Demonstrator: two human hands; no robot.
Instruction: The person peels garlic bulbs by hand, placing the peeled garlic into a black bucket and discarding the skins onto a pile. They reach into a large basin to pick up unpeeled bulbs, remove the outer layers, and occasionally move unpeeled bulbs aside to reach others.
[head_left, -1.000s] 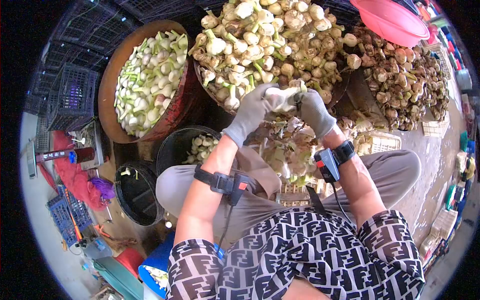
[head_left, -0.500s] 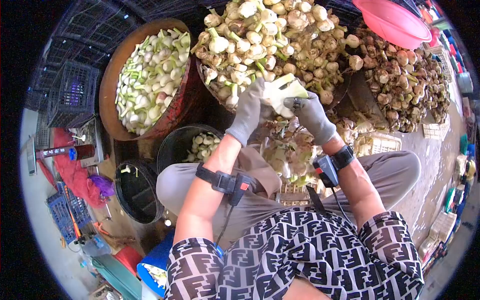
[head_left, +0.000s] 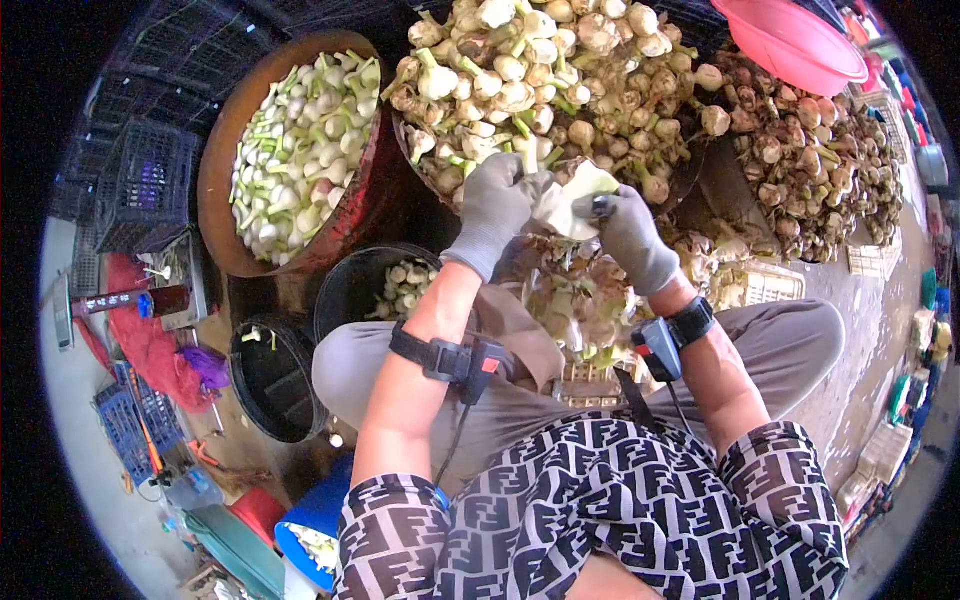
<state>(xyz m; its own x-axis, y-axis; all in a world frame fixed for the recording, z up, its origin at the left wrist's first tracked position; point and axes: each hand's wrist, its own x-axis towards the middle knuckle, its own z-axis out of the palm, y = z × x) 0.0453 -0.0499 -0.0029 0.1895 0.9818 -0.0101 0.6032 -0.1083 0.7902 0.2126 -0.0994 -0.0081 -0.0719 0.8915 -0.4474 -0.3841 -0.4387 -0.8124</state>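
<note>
My left hand (head_left: 497,208), in a grey knit glove, is closed round a garlic bulb whose pale stem (head_left: 531,152) sticks up past the fingers; the bulb itself is mostly hidden. My right hand (head_left: 634,236), gloved too, pinches a broad piece of white-green garlic skin (head_left: 580,203) just right of the left fingers. A dark band or small tool sits at the right thumb; I cannot make out which. Beneath both hands lies a heap of loose garlic skins (head_left: 575,300). Beyond them rises a big pile of garlic bulbs (head_left: 510,95) with cut stems.
On the left stands a large rusty tub (head_left: 215,190) full of cleaned garlic (head_left: 300,160). Nearer are a black bucket (head_left: 335,290) partly filled with garlic and another black bucket (head_left: 262,400). Darker unpeeled bulbs (head_left: 800,170) are heaped at the right, below a pink basin (head_left: 795,50).
The white-green skin has been drawn round to the right hand's side, and a stem now shows above the left fingers. The left hand has turned and closed more tightly.
</note>
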